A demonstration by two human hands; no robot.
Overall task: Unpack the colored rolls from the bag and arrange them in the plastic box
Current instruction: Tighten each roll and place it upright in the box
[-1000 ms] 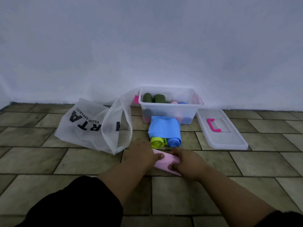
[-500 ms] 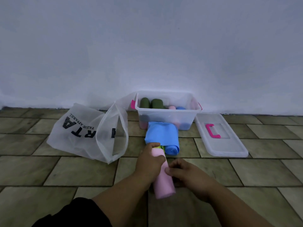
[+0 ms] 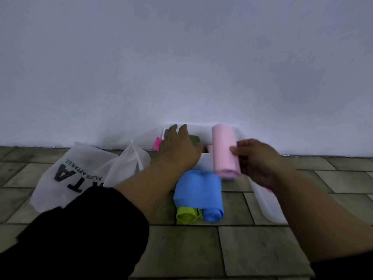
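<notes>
My right hand [image 3: 257, 160] grips a pink roll [image 3: 224, 151] and holds it upright over the clear plastic box [image 3: 205, 160] by the wall. My left hand [image 3: 178, 147] reaches over the box's left side with fingers spread, holding nothing. A dark green roll [image 3: 194, 140] and a small pink roll [image 3: 210, 148] show inside the box. In front of the box on the tiled floor lie a blue roll [image 3: 198, 190] and a yellow-green roll [image 3: 186, 215]. The white bag [image 3: 80, 174] with black lettering lies at the left, its mouth toward the box.
The box's clear lid [image 3: 266, 205] lies on the floor at the right, partly under my right forearm. A pale wall rises just behind the box. My black sleeve [image 3: 80, 239] fills the lower left.
Both hands lifted the pink roll off the floor and moved it forward to the box. My left hand let go of it; my right hand now holds it alone.
</notes>
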